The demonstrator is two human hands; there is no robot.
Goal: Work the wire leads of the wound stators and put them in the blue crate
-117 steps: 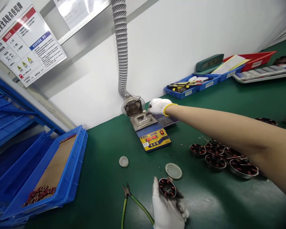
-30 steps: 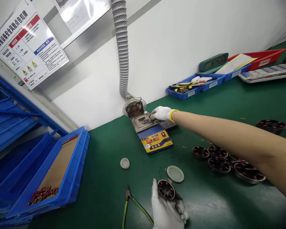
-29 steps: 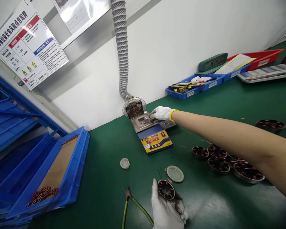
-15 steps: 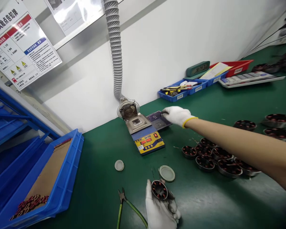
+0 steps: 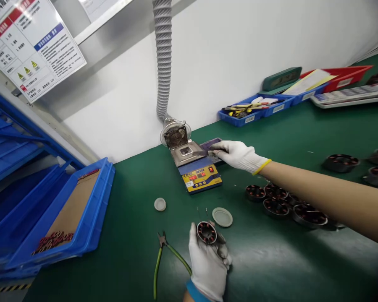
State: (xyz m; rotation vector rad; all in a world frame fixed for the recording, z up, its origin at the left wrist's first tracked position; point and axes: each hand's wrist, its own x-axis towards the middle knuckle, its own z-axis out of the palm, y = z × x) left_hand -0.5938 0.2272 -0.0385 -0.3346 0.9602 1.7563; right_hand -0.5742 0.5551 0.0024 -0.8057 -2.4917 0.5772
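Note:
My left hand [image 5: 209, 262], in a white glove, is closed around a motor stator [image 5: 207, 233], a small metal ring with copper windings. Thin wire ends stick up from it. My right hand [image 5: 239, 155], gloved in white with a yellow cuff, pinches a thin flat metal strip [image 5: 202, 153]. The strip's tip reaches over the steel top of a solder pot [image 5: 180, 159] that has a lit red display. Partly behind my right hand lies a dark shallow tray [image 5: 212, 142]. Green-handled side cutters [image 5: 162, 240] lie spread left of my left hand.
Several stators [image 5: 276, 207] stand under and beside my right forearm. Two shallow dishes, one small [image 5: 160, 204] and one larger [image 5: 222, 217], lie before the pot. A ribbed exhaust hose [image 5: 164, 63] hangs behind it. Blue bins [image 5: 105, 184] stand left; tool trays [image 5: 239, 121] line the wall.
My right hand has moved from the dark tray toward the solder pot, bringing the metal strip over its top. My left hand still holds the stator. The camera view has shifted.

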